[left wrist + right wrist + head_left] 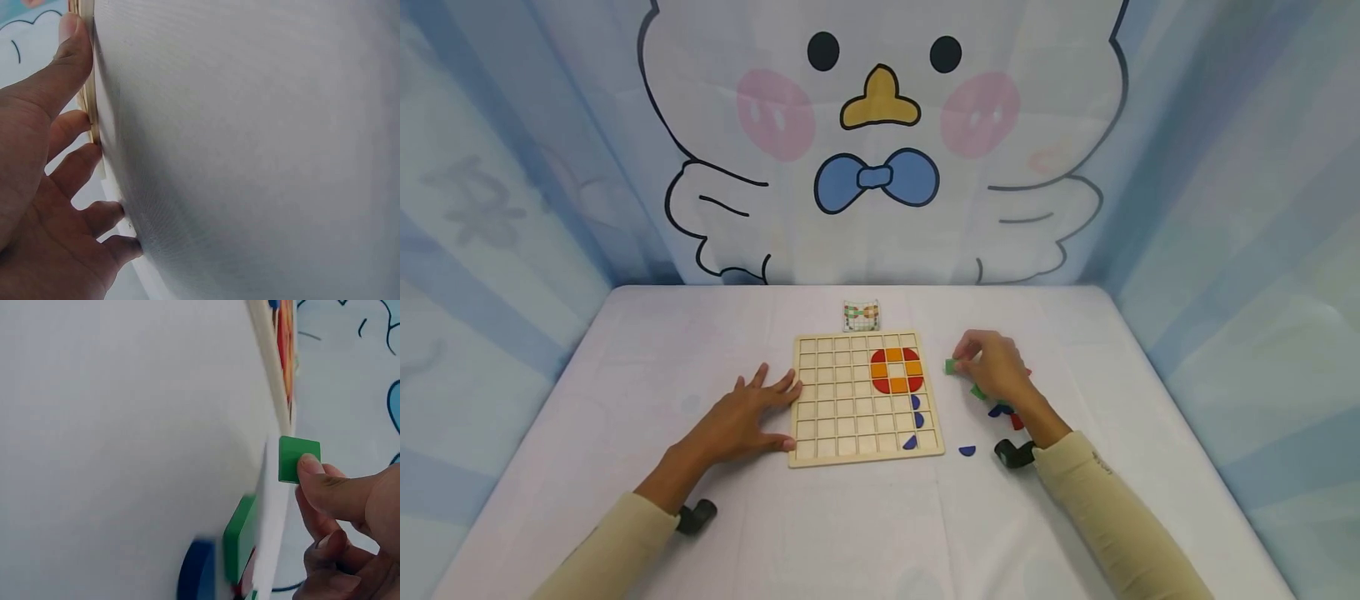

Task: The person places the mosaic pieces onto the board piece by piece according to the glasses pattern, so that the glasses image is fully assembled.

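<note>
Right hand (992, 367): I see thumb and finger pinching one green square (290, 460), right of the board (842, 417). Left hand (741, 423): fingers spread, gripping nothing, tips against the board's left edge. On the board: red-and-orange ring (899, 385), three blue pieces (919, 421). Beneath and beside the right hand: loose pieces (977, 392), green, blue, red. Near the board's lower right corner: blue half-circle (967, 451). Beyond the far edge: small card (861, 316).

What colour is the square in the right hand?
The square is green, clearest in the right wrist view.
</note>
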Demonstrator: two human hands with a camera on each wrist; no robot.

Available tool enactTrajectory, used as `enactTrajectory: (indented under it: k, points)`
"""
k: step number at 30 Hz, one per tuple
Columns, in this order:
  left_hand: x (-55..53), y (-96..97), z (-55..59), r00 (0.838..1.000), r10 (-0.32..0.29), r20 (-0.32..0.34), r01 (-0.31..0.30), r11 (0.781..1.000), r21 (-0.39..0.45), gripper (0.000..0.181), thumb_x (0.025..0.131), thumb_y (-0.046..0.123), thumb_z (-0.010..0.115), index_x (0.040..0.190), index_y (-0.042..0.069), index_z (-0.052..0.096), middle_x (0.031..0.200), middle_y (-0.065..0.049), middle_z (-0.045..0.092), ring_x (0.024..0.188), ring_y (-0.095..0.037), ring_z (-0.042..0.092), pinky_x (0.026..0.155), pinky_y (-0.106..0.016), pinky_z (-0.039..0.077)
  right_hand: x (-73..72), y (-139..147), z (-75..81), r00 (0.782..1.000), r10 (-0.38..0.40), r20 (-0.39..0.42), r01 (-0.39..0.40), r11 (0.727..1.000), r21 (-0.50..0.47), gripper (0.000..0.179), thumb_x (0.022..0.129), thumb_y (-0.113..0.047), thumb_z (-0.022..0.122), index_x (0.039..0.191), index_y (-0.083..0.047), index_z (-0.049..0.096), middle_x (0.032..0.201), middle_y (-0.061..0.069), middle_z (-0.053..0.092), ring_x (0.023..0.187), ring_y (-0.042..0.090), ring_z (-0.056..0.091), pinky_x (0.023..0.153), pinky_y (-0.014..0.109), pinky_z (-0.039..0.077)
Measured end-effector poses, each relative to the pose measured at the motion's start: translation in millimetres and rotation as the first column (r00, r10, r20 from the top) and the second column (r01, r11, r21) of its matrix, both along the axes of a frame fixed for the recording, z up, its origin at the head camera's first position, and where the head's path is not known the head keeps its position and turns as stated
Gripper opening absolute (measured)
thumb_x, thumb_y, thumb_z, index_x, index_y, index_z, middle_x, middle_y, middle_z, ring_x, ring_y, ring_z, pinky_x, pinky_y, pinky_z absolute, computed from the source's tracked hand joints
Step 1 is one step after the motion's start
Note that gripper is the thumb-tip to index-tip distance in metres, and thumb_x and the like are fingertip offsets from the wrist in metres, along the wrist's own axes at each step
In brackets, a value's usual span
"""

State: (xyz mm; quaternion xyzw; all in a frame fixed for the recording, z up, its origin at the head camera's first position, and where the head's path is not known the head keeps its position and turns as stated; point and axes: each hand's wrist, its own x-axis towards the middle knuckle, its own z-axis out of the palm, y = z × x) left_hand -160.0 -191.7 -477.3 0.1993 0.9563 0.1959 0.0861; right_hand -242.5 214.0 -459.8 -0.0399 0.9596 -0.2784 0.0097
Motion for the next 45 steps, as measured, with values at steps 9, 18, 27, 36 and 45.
enactTrajectory:
  k: [9,18,27,36,45]
  points:
    - [0.2,1.5,3.1,1.000,-0.003,-0.004,0.003,1.000,-0.008,0.094,0.081,0.046,0.090,0.160,0.015,0.048,0.170,-0.012,0.038,0.159,-0.056,0.021,0.124,-0.076,0.023,4.9,-43,10.3,0.997,0.079,-0.011,-0.080,0.991,-0.104,0.009,0.095,-0.016,0.082,0.093,-0.018,0.073,0.094,0.003,0.073,0.087,0.024,0.058,0.079,0.034,0.047]
    - [-0.3,0.9,0.5,1.000,-0.007,0.000,0.007,1.000,-0.004,0.093,0.082,0.047,0.089,0.160,0.016,0.048,0.171,-0.011,0.038,0.160,-0.055,0.020,0.124,-0.076,0.023,5.3,-81,11.9,0.985,0.168,-0.038,-0.172,0.976,-0.137,0.013,0.092,-0.020,0.085,0.089,-0.020,0.072,0.086,-0.002,0.072,0.085,0.021,0.062,0.075,0.034,0.047]
    - [0.3,0.6,0.3,1.000,-0.008,-0.002,0.008,1.000,-0.003,0.094,0.081,0.047,0.089,0.160,0.016,0.048,0.170,-0.011,0.038,0.159,-0.055,0.020,0.124,-0.076,0.023,-0.6,-109,5.5,0.974,0.225,-0.021,-0.226,0.966,-0.122,0.014,0.091,-0.022,0.086,0.085,-0.022,0.074,0.082,-0.006,0.072,0.080,0.014,0.065,0.070,0.032,0.050]
    - [0.3,-0.4,0.1,1.000,-0.009,-0.001,0.009,1.000,-0.004,0.094,0.082,0.047,0.089,0.160,0.015,0.048,0.170,-0.012,0.039,0.159,-0.056,0.020,0.124,-0.076,0.023,-3.9,-125,1.1,0.973,0.231,0.010,-0.230,0.971,-0.062,0.016,0.091,-0.020,0.086,0.083,-0.021,0.073,0.080,-0.006,0.070,0.074,0.013,0.065,0.063,0.031,0.049]
    - [0.6,-0.1,0.6,1.000,-0.002,0.005,0.002,1.000,-0.003,0.094,0.082,0.047,0.089,0.160,0.016,0.048,0.171,-0.011,0.038,0.160,-0.055,0.020,0.125,-0.076,0.022,-3.5,-128,0.0,0.971,0.239,0.015,-0.239,0.971,-0.005,0.011,0.093,-0.018,0.084,0.087,-0.020,0.075,0.081,-0.005,0.071,0.072,0.012,0.065,0.060,0.030,0.050]
